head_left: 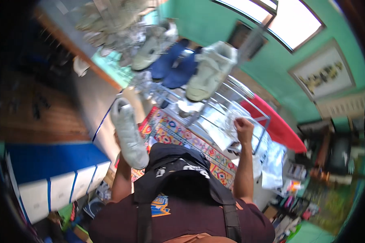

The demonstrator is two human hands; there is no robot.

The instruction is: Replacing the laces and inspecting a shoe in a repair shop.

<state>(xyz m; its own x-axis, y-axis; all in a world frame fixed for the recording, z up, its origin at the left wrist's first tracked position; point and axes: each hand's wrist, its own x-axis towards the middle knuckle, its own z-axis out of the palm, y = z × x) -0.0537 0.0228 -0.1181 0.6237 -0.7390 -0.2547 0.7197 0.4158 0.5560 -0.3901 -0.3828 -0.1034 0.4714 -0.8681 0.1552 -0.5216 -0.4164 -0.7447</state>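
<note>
My left hand (117, 139) is mostly hidden behind a white high-top shoe (130, 135), which it holds upright at the middle left. My right hand (243, 126) is raised at the right with curled fingers, beside crumpled white material (225, 125) at the metal rack (263, 121); whether it grips anything is unclear. Above, a pale high-top shoe (209, 73) stands at the rack's top, next to blue shoes (178, 73) and another pale shoe (144, 56). A black apron or bag (174, 156) hangs over my front.
A patterned rug (207, 150) lies below. A red board (286, 133) is behind the rack. At the left is a blue-topped white cabinet (57, 186); at the right, cluttered shelves (296, 172). A framed picture (320, 73) hangs on the green wall beside a window.
</note>
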